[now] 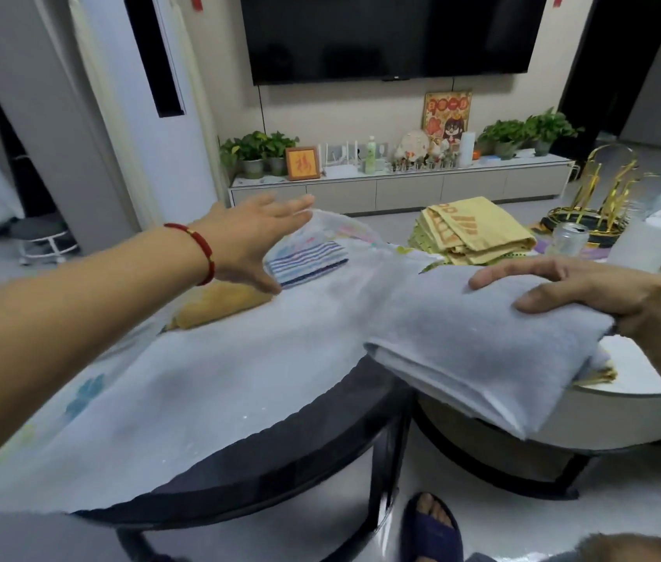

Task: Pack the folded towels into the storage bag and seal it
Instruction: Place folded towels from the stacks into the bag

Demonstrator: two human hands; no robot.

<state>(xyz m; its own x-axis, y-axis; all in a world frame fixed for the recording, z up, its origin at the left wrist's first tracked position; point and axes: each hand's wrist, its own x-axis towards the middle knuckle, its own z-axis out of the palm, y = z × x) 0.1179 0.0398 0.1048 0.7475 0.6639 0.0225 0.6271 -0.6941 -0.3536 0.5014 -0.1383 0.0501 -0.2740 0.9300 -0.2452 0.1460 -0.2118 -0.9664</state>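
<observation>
Round table | left hand spread against storage bag | right hand grips grey towel | yellow towel lettering unreadable

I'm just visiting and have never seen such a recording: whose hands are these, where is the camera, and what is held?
No machine here: a person wears one camera on the head, looking down at both bare hands. The right hand grips a folded grey towel. The left hand, fingers straight, reaches to the raised edge of a see-through storage bag lying on the dark round table. A striped towel and an orange towel show through it. More yellow towels lie behind.
</observation>
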